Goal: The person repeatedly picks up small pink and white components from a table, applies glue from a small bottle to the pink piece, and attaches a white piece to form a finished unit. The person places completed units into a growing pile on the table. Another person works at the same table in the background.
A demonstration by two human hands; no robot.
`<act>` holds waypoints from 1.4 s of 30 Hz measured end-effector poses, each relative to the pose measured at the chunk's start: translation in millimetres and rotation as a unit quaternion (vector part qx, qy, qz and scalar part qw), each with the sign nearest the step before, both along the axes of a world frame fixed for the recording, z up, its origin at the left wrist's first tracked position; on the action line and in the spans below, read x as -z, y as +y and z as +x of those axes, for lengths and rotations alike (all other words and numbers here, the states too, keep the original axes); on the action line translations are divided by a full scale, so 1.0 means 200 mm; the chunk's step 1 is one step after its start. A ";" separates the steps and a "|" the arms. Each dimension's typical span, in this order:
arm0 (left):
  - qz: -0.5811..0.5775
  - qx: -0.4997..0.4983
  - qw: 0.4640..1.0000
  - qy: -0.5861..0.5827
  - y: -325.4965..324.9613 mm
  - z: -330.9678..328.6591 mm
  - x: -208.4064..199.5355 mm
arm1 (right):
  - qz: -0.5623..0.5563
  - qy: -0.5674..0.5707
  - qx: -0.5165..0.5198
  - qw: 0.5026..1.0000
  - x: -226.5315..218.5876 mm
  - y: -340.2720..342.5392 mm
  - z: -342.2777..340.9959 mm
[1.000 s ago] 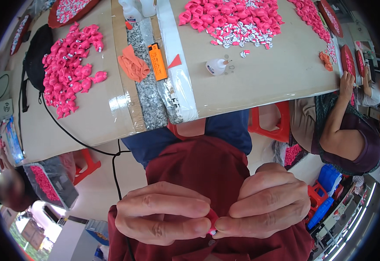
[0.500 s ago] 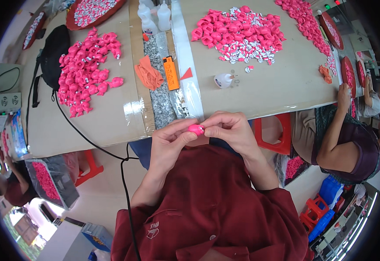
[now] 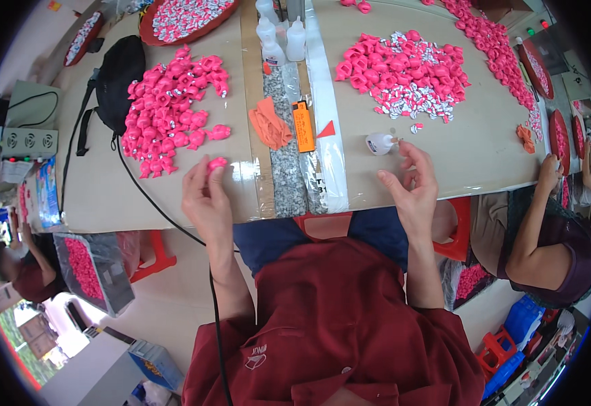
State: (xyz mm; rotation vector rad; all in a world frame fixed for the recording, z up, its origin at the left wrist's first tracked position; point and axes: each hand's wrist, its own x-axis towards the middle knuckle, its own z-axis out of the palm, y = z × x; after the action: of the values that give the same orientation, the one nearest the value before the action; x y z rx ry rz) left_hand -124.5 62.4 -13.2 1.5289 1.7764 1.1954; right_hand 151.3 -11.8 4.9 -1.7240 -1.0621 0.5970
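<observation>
My left hand (image 3: 205, 196) is over the near left of the table, its thumb and fingertips closed on a small glossy pink toy piece (image 3: 217, 164). Just beyond it spreads a heap of similar pink toy pieces (image 3: 177, 101). On the right side, my right hand (image 3: 416, 196) is open and holds nothing, its thumb and fingers apart. Its fingertips are close to a small white squeeze bottle (image 3: 378, 143) with a nozzle; I cannot tell whether they touch it. Farther back lies a pile of hollow pink shells (image 3: 403, 64), with small white-and-pink parts (image 3: 417, 105) along its near side.
Between the two heaps are an orange cloth (image 3: 269, 124), an orange box-shaped item (image 3: 303, 126) and upright squeeze bottles (image 3: 296, 40). A red tray (image 3: 148, 30) of small parts and a black bag (image 3: 119, 84) stand far left. A co-worker (image 3: 535, 250) sits at right.
My hands have parted. The left has carried the pink piece leftward toward the heap; the right has let go of it and moved right, near the bottle. The view has shifted.
</observation>
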 end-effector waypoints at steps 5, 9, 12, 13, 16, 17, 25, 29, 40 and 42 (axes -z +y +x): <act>0.120 -0.107 0.968 0.195 0.04 0.09 -0.07 | 0.009 -0.064 -0.007 0.998 0.01 0.09 -0.04; 0.158 0.121 0.976 0.090 0.05 0.36 -0.06 | 0.054 -0.072 -0.015 0.996 0.10 0.14 -0.04; 0.171 0.214 0.957 0.096 0.19 0.66 -0.04 | 0.067 -0.080 0.005 0.995 0.06 0.12 -0.01; 0.137 0.214 0.963 0.086 0.23 0.75 -0.05 | 0.068 -0.060 0.013 0.996 0.06 0.11 -0.01; 0.143 0.188 0.963 0.131 0.35 0.96 -0.03 | 0.064 -0.008 0.029 0.997 0.06 0.06 0.03; 0.141 0.190 0.962 0.139 0.38 1.00 -0.02 | 0.060 0.007 0.031 0.998 0.07 0.04 0.04; 0.135 0.199 0.962 0.127 0.39 1.01 0.01 | 0.107 0.067 0.002 0.992 0.09 -0.01 0.06; 0.162 0.209 0.964 0.032 0.36 0.95 0.00 | 0.123 0.069 0.010 0.990 0.09 -0.02 0.04; -0.185 0.343 0.749 -0.536 -0.17 0.66 0.00 | 0.116 0.130 -0.015 0.985 0.09 -0.03 -0.10; -0.214 0.312 0.711 -0.593 -0.21 0.65 -0.02 | 0.120 0.143 -0.031 0.982 0.09 -0.04 -0.14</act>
State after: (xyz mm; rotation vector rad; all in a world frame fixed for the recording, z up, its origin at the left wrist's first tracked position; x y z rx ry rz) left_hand 4.6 21.1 -9.5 0.6133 0.4963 0.9084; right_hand 123.0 -19.3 -13.2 -1.3542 -0.9434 0.7031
